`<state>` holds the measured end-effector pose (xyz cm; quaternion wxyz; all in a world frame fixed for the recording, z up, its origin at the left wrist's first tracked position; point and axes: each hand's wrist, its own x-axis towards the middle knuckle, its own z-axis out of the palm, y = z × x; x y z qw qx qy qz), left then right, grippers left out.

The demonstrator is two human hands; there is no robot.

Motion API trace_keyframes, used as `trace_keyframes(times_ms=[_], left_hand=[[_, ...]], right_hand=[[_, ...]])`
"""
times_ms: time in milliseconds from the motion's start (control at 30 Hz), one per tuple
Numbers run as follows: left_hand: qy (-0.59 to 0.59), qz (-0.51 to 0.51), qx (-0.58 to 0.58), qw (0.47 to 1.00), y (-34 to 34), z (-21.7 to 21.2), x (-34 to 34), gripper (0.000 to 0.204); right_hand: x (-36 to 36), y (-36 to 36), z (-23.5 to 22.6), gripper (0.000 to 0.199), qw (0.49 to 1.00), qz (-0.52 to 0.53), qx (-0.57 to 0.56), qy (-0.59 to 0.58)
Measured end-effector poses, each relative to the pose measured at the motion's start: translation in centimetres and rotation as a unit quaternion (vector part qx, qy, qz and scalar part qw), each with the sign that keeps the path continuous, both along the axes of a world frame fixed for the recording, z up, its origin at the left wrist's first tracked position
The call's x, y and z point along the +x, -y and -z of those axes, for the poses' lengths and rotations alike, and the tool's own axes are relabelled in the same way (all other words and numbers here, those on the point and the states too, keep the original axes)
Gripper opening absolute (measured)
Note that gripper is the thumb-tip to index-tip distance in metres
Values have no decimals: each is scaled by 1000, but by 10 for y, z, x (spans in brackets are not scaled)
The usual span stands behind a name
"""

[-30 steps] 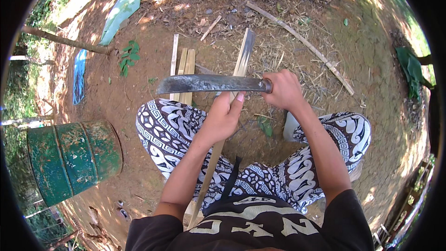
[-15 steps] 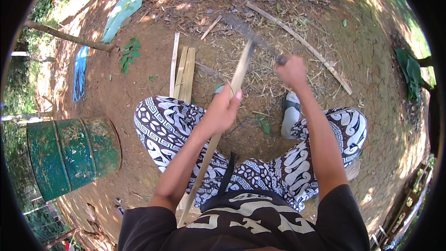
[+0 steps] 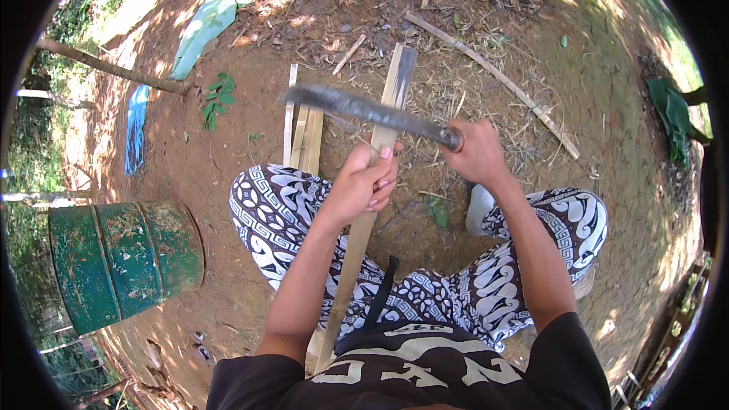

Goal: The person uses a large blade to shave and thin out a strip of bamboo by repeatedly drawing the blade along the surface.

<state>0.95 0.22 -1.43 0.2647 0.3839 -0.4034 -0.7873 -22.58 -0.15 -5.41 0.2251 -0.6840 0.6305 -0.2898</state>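
Observation:
My left hand (image 3: 363,184) is closed round a long, flat bamboo strip (image 3: 348,277). The strip slants from beside my waist up past my knees, and its far end is dark along one edge. In my right hand (image 3: 478,150) is the handle of a machete (image 3: 364,110). Its slightly curved, dark blade points left and lies across the strip in view, just beyond my left fingers. Whether the blade touches the strip I cannot tell; its tip is blurred.
Several split bamboo strips (image 3: 306,140) lie beyond my left knee. A long thin stick (image 3: 497,74) rests on the shavings ahead. To the left are a green metal drum (image 3: 125,264), a blue plastic piece (image 3: 136,129) and a leaning pole (image 3: 114,67). A large leaf (image 3: 205,26) lies farther off.
The machete has swung back toward me and now crosses the strip near my left hand, no longer at its far end. The strip has turned to show its broad face.

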Motion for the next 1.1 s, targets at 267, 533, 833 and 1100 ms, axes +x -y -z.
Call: trace_keyframes(times_ms=[267,533,833,1100], left_hand=[[-65,-3,-38,997,-5,9,-1,28],[36,19,-88,995,-12,16,-8,23],[52,-18,-65,996,-9,12,-6,25],[-4,-55,-44,997,0,8,3,29]], right_hand=[[16,-9,0,9,996,-67,-45,-32],[14,-3,20,11,994,-70,-36,-72],[-25,29,58,16,993,80,18,-83],[-41,44,23,24,970,233,44,46]])
